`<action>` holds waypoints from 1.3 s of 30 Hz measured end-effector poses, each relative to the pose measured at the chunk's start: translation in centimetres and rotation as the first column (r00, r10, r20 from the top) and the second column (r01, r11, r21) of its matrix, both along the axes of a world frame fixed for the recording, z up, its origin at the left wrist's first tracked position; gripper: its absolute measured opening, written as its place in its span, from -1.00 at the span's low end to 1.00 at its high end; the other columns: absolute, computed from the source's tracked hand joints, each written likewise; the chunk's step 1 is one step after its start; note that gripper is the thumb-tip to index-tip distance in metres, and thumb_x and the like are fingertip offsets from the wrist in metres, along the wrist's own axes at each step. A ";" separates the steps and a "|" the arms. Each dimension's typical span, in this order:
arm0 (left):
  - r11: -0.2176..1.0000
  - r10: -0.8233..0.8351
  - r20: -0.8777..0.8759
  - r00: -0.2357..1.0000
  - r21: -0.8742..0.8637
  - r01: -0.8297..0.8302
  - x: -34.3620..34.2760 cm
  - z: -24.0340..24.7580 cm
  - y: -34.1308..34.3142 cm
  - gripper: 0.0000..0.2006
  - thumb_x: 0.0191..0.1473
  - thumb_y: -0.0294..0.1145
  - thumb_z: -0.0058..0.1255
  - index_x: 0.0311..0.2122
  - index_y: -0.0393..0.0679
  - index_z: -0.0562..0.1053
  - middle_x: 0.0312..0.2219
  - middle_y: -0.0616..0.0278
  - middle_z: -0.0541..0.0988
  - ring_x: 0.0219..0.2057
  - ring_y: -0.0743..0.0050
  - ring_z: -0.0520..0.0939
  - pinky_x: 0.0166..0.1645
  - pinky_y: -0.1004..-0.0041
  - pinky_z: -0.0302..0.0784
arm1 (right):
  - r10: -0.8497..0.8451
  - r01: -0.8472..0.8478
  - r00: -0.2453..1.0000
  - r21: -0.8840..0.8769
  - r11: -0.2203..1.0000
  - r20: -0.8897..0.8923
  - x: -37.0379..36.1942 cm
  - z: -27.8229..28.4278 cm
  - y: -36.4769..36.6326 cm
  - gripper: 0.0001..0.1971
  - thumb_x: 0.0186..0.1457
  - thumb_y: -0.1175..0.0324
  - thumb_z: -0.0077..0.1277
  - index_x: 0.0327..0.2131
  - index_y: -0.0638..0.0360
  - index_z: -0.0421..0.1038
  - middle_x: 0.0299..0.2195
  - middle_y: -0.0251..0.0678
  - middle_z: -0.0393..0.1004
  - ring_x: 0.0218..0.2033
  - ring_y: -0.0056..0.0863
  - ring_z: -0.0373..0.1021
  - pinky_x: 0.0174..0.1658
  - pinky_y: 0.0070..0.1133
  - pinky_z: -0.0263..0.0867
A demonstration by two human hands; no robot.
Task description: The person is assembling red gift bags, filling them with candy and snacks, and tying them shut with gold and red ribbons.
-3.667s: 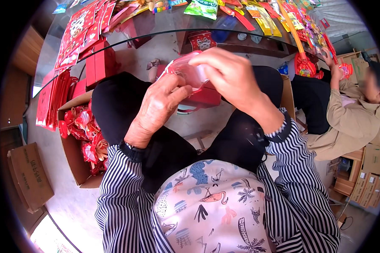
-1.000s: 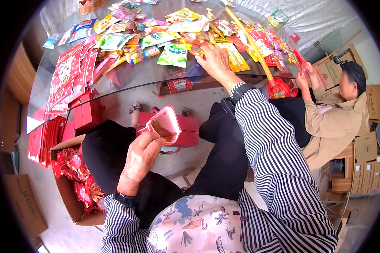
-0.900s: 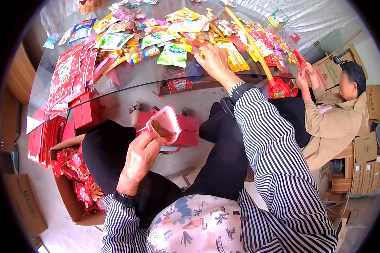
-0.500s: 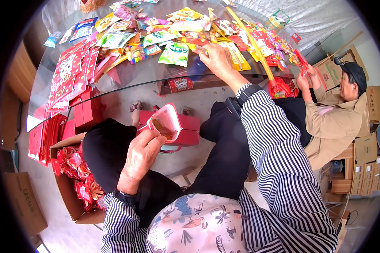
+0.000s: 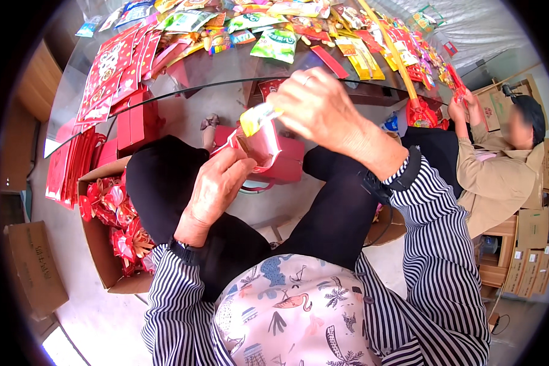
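My left hand [image 5: 216, 183] grips a small open red gift box [image 5: 257, 145] over my lap, its mouth turned up toward the table. My right hand [image 5: 314, 104] hovers just above the box and pinches a small yellow and white candy packet [image 5: 254, 117] at the box's opening. Beyond both hands a glass table [image 5: 226, 70] carries several snack and candy packets [image 5: 274, 44] and red envelopes [image 5: 107, 70].
A cardboard box [image 5: 107, 244] of red ornaments stands on the floor at my left, beside stacks of red boxes [image 5: 134, 119]. Another person [image 5: 500, 165] in a tan jacket sits at the right, handling red items. Cardboard cartons [image 5: 534, 244] are stacked behind that person.
My right hand left the table's packets and came back toward me with a yellow packet, now at the mouth of the red box. My left hand has kept the box in place.
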State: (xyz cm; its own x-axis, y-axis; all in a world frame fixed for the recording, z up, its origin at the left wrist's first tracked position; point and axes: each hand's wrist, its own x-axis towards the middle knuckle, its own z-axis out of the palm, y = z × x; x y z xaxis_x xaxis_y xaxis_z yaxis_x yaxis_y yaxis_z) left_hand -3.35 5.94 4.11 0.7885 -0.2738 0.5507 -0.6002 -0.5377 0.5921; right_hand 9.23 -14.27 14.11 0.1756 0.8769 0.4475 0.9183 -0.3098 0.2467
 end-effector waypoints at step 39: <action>0.999 0.028 0.042 0.999 0.020 -0.029 -1.1 0.0 0.7 -0.76 -0.15 -0.65 0.15 -0.28 -0.22 0.51 -0.36 0.17 0.47 -0.37 0.20 0.57 -0.32 0.38 0.52 | -0.156 0.420 0.325 -0.006 0.908 -0.933 -5.3 -2.2 0.4 -0.88 0.04 0.44 0.10 -0.44 0.31 0.45 -0.60 -0.29 0.45 -0.57 -0.66 0.37 -0.44 -0.63 0.31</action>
State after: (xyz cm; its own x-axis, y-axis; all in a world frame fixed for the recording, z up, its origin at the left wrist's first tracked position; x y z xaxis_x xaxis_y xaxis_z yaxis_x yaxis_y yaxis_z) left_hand -4.44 6.68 4.07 0.7728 -0.2628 0.5777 -0.6081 -0.5668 0.5558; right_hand 3.96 -13.88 11.89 0.8046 0.5938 -0.0075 0.3773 -0.5208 -0.7658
